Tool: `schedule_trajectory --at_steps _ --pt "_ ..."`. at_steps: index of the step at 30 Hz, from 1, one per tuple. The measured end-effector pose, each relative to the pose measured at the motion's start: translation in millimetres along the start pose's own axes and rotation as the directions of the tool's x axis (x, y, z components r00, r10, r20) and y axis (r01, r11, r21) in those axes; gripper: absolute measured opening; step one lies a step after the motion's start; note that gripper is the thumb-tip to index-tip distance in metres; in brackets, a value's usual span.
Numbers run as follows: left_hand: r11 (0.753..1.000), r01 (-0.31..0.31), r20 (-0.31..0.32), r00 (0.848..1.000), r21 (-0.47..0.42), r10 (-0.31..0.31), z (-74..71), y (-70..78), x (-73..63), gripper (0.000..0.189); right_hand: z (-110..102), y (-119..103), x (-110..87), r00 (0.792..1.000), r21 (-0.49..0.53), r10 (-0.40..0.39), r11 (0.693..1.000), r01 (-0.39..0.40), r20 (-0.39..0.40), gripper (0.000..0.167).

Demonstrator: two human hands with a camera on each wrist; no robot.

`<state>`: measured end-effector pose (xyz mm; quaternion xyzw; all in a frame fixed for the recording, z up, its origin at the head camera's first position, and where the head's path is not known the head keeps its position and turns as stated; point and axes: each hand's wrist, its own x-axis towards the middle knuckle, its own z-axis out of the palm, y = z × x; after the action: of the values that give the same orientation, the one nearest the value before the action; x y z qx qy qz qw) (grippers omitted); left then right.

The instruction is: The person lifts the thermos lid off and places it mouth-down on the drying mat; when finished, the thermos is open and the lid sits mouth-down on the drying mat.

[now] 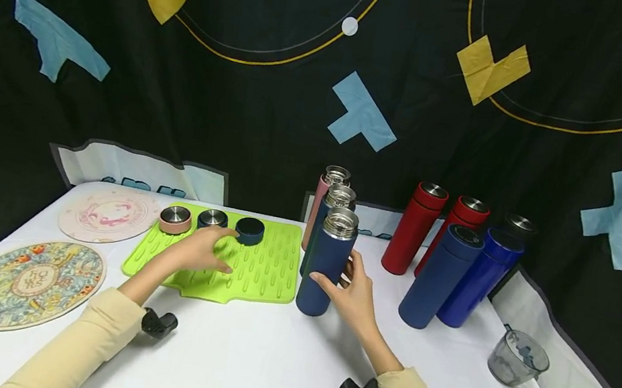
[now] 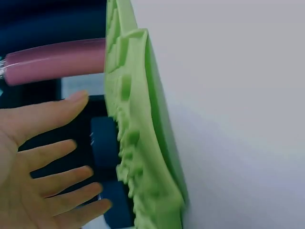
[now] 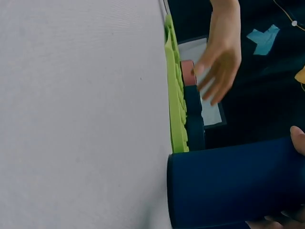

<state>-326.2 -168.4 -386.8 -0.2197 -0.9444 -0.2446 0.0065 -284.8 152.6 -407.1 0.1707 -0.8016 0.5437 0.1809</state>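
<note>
My left hand [image 1: 203, 250] hovers over the lime-green drying mat [image 1: 275, 263], fingers spread and holding nothing. Just beyond its fingertips sits a navy lid [image 1: 249, 232]. Another navy lid [image 1: 212, 219] stands partly behind the hand, and a pink lid [image 1: 175, 220] is to its left. My right hand [image 1: 356, 293] grips a navy thermos bottle [image 1: 326, 268] upright on the table, thumb on one side and fingers on the other. That bottle has no lid, showing its steel neck. Behind it are a second lidless navy bottle [image 1: 341, 195] and a lidless pink bottle [image 1: 317, 212].
To the right stand capped bottles: red [image 1: 414, 231], another red [image 1: 469, 212], navy [image 1: 441, 276], bright blue [image 1: 477, 281] and a dark one [image 1: 520, 226] behind. A clear glass cup [image 1: 518, 359] is near the right edge. Two round mats, patterned [image 1: 30, 288] and pink [image 1: 109, 214], lie left.
</note>
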Motion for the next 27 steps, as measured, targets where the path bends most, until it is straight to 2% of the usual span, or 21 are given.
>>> schedule_trajectory --at_steps 3,7,11,15,18,21,23,24,27 --pt "1.000 -0.013 0.040 0.999 -0.009 0.013 -9.1 -4.5 -25.4 0.073 1 0 -0.5 1.000 -0.007 0.000 1.000 0.000 -0.003 0.075" --pt "0.999 -0.031 0.077 0.997 0.007 0.030 -21.1 -9.9 -52.5 0.075 1 0 -0.4 1.000 -0.025 -0.013 1.000 0.013 0.005 0.075" --pt "1.000 -0.007 0.104 0.995 0.028 0.004 -30.2 -16.4 -74.1 0.079 0 2 -0.5 0.999 -0.046 -0.040 0.998 0.041 0.032 0.078" --pt "0.998 0.063 0.125 0.990 0.031 -0.066 -34.3 -24.3 -86.8 0.083 -1 2 0.0 0.997 -0.059 -0.063 0.996 0.066 0.040 0.077" --pt "0.995 0.095 0.130 0.987 0.034 -0.098 -33.5 -29.6 -89.4 0.083 0 2 -0.2 0.996 -0.059 -0.069 0.996 0.072 0.049 0.077" --pt "0.994 0.104 0.127 0.986 0.038 -0.108 -30.6 -33.2 -88.9 0.080 -4 -2 -0.9 0.995 -0.086 -0.022 0.996 0.030 0.096 0.079" --pt "0.994 0.103 0.125 0.986 0.041 -0.108 -28.5 -34.8 -88.6 0.079 -13 -6 -1.0 0.983 -0.161 0.035 0.987 -0.006 0.181 0.081" --pt "0.993 0.109 0.124 0.986 0.040 -0.113 -27.8 -35.2 -88.7 0.078 -20 -9 -0.4 0.968 -0.216 0.059 0.976 -0.005 0.242 0.081" --pt "0.993 0.117 0.125 0.985 0.035 -0.120 -27.0 -37.1 -91.1 0.077 -51 -21 4.2 0.915 -0.361 0.070 0.929 0.085 0.397 0.073"
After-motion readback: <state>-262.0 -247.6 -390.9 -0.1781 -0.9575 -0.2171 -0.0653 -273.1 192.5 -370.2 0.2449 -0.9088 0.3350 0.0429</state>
